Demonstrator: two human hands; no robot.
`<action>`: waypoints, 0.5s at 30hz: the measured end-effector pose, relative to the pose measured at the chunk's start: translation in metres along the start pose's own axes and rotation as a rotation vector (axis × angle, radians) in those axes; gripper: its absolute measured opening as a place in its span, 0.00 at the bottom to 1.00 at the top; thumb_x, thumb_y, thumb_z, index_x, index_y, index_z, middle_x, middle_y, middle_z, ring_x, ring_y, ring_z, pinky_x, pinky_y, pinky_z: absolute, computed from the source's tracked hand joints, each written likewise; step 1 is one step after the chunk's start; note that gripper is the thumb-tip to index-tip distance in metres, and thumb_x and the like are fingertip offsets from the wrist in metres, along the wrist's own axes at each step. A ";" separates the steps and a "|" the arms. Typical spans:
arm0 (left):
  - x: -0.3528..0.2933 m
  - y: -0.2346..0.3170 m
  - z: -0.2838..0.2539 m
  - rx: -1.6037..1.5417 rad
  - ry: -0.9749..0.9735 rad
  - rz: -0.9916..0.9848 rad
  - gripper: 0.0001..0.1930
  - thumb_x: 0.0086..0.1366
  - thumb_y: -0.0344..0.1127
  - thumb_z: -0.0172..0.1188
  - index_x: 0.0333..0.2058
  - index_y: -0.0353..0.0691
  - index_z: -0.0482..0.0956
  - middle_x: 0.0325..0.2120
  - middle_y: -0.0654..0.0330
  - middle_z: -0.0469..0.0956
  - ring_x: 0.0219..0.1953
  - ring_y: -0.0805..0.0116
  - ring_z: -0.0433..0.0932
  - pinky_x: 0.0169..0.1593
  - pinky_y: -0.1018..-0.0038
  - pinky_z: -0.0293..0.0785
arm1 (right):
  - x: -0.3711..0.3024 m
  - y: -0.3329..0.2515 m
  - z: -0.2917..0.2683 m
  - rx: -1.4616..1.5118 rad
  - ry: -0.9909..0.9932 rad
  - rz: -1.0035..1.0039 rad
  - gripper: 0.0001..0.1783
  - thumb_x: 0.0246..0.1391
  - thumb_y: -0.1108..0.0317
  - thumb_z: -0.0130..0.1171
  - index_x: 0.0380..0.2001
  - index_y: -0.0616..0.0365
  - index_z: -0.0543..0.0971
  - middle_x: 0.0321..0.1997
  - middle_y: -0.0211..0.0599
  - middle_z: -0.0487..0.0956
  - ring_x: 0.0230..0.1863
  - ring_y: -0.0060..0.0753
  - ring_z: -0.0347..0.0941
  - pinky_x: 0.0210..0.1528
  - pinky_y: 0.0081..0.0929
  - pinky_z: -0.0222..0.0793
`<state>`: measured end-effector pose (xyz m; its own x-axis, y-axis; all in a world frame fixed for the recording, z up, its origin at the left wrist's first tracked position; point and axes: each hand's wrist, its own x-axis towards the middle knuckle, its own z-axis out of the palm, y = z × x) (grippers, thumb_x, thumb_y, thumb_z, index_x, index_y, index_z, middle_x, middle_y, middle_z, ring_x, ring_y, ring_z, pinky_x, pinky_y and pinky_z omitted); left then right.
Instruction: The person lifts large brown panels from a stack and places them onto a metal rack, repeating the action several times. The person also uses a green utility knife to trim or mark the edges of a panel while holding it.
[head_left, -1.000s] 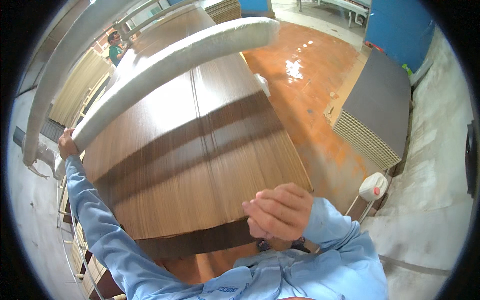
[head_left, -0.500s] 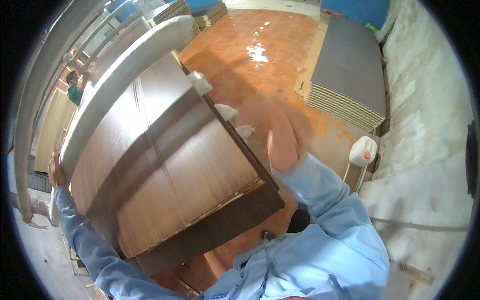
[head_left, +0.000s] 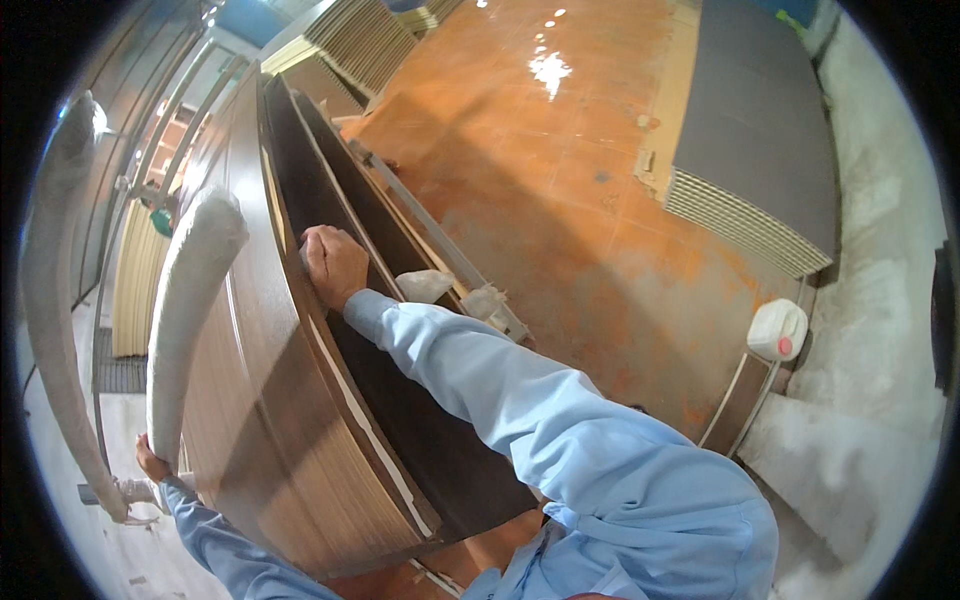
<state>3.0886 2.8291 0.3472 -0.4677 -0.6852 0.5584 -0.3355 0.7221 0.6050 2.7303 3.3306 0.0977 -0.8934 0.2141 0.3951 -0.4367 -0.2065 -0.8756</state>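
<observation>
A wide brown wood-grain panel [head_left: 250, 400] stands tilted, its right edge raised over a darker panel [head_left: 400, 410] below. My right hand [head_left: 335, 265] is closed over that raised edge, knuckles up and fingertips hidden. At the far left, my left hand [head_left: 152, 458] curls against the lower end of a white-wrapped bar [head_left: 185, 300]; its fingers are partly hidden beside the panel's left side. White wrapped pads [head_left: 424, 286] lie on the stack to the right of my right forearm.
A second wrapped bar [head_left: 60, 270] curves along the left. Stacked grey panels [head_left: 755, 130] lie by the right wall, near a white jug [head_left: 778, 330] with a red cap. More panel stacks [head_left: 355, 45] stand at the back. A metal rail [head_left: 430, 225] runs beside the brown stack.
My right hand, blurred over the floor before, has come left onto the panel's edge. The panel now tilts up on its right side, showing the dark one underneath. The view has shifted.
</observation>
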 end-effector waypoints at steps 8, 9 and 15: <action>0.028 0.018 0.050 -0.030 -0.083 -0.008 0.29 0.69 0.53 0.41 0.34 0.30 0.81 0.28 0.54 0.81 0.31 0.64 0.77 0.40 0.70 0.71 | 0.043 0.063 0.040 0.046 -0.144 -0.121 0.13 0.62 0.60 0.44 0.34 0.57 0.74 0.32 0.47 0.77 0.39 0.54 0.74 0.42 0.48 0.69; 0.033 0.019 0.058 -0.023 -0.077 -0.014 0.30 0.69 0.53 0.41 0.34 0.30 0.81 0.28 0.54 0.81 0.31 0.64 0.77 0.40 0.70 0.71 | 0.057 0.069 0.044 0.095 -0.217 -0.107 0.15 0.63 0.58 0.45 0.35 0.58 0.73 0.34 0.50 0.78 0.40 0.58 0.74 0.43 0.49 0.69; 0.073 0.021 0.098 0.061 -0.060 -0.052 0.30 0.69 0.53 0.40 0.35 0.29 0.81 0.30 0.54 0.81 0.33 0.63 0.77 0.42 0.69 0.70 | 0.103 0.090 0.024 0.042 -0.535 0.017 0.26 0.60 0.50 0.52 0.50 0.62 0.75 0.50 0.51 0.78 0.49 0.49 0.76 0.52 0.39 0.70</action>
<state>2.9670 2.8036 0.3457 -0.4956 -0.7164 0.4911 -0.4094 0.6913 0.5954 2.5963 3.3111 0.0659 -0.8245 -0.3040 0.4773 -0.4162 -0.2456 -0.8754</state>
